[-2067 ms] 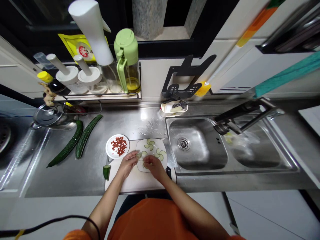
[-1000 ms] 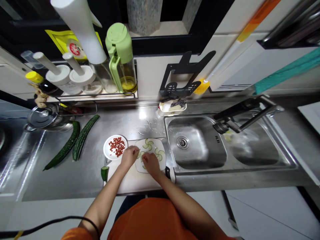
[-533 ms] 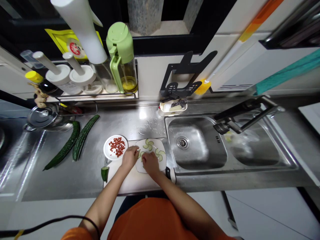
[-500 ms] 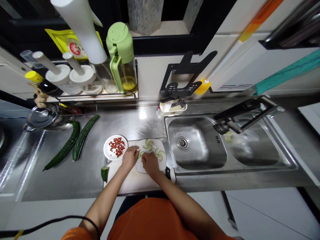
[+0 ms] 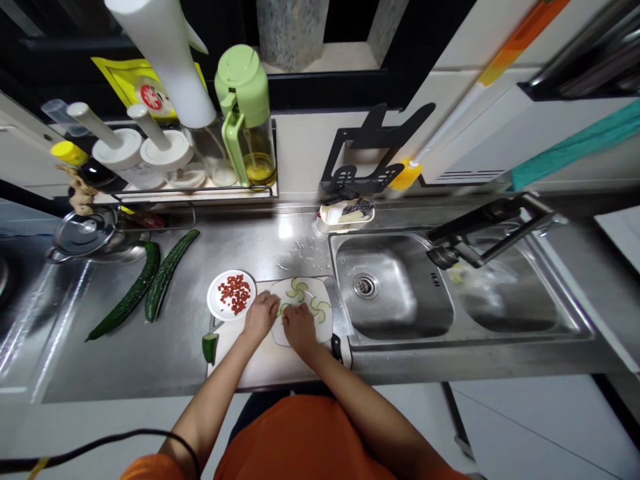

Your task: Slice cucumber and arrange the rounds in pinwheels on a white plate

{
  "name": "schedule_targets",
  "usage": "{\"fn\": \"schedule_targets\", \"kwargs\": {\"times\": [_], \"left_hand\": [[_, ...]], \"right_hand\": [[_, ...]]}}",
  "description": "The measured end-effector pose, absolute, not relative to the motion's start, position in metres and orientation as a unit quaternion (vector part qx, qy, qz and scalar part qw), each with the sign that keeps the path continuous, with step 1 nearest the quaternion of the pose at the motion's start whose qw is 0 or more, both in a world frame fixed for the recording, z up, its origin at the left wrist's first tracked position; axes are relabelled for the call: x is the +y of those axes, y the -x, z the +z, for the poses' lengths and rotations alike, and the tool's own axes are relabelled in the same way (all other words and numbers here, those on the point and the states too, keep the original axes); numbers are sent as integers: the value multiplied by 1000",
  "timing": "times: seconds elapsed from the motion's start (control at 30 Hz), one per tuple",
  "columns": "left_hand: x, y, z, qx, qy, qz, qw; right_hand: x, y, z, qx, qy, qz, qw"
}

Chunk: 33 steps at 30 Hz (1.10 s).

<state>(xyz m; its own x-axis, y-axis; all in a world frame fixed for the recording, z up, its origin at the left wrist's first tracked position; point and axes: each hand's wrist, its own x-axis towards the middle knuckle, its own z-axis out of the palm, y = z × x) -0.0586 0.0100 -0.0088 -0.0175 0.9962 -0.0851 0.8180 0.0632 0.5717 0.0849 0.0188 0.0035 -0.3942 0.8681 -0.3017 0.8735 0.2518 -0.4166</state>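
Grip: we curled our left grip and right grip close together above the plate; whether either pinched anything, we could not tell.
Bench: steel, it bore our whole layout.
Board: it lay directly before us, presumably for easy reach.
Plate: it sat on the board, likely centred for two-handed work.
Round dish: it held red bits left of the plate, seemingly kept aside.
Slices: green-edged crescents lay in curved clusters on the plate, probably spaced to stay distinct.
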Motion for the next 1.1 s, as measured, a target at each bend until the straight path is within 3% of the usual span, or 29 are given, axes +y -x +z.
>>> {"fn": "schedule_targets", "kwargs": {"times": [0.47, 0.87, 1.1], "left_hand": [[9, 59, -2, 684, -645, 227, 254], [-34, 72, 5, 706, -585, 296, 268], [-57, 95, 7, 798, -521, 246, 177]], "right_hand": [[22, -93, 5, 798, -532, -283, -18], [26, -172, 11, 729, -596, -297, -159], [17, -179, 10, 717, -600, -309, -172]]}}
